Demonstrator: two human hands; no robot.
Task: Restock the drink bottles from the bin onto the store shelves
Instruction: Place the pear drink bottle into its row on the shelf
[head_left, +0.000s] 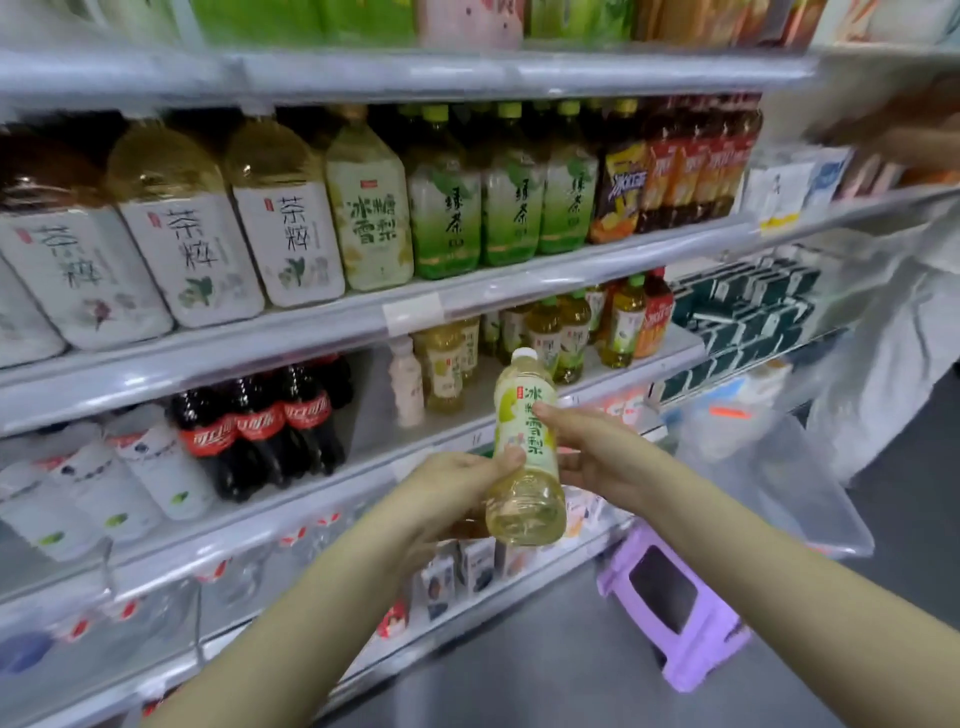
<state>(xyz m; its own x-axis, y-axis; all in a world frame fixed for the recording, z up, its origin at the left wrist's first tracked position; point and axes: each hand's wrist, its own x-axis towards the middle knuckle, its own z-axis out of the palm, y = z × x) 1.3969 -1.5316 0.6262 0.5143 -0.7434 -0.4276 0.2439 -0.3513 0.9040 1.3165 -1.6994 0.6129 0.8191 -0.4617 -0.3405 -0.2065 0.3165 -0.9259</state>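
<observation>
The risk begins with the shelf (332, 491) at mid-frame. Its bare patch is narrow, and the rail (260, 343) of the level above hangs low over it, so a bottle going in upright could clip that rail. Next, the matching pear-drink bottles (447, 371) and a slim pale bottle (408, 384) stand close together just above the hands, and a nudge could topple them. The bottle (527, 457) itself sits at centre frame, tilted and off the shelf. The left hand (457, 483) grips its lower body and the right hand (597, 452) clasps its label.

Around them, another person in white (904, 322) fills the right edge, and the clear bin (810, 499) lies right of the hands. A purple stool (675, 608) stands on the floor at lower right, a likely trip hazard. Cola bottles (270, 421) bound the gap on the left.
</observation>
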